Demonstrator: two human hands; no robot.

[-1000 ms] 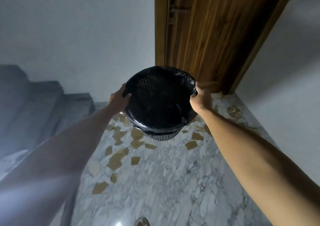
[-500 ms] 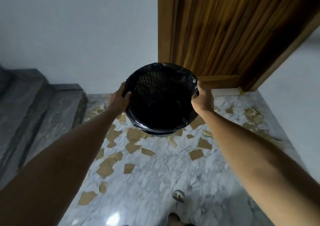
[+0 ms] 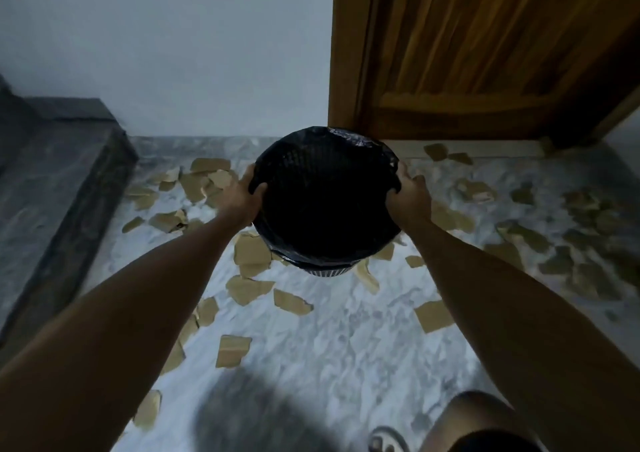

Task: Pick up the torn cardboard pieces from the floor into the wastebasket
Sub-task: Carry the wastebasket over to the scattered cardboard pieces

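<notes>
Left hand (image 3: 242,197) and right hand (image 3: 408,197) gripped opposite sides of the bin (image 3: 325,195) rim, fingers curled over it. Bin was held above the floor (image 3: 346,340), mouth tilted toward the camera, base pointing down and away. Cardboard pieces (image 3: 247,289) lay scattered beneath and around.

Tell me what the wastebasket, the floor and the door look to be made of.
Wastebasket: a mesh shell, plastic or metal, lined with a glossy black plastic bag that crinkles over the rim. Floor: polished marble or marble-look tile, white with grey veining. Door: varnished brown wood, with visible grain.
</notes>
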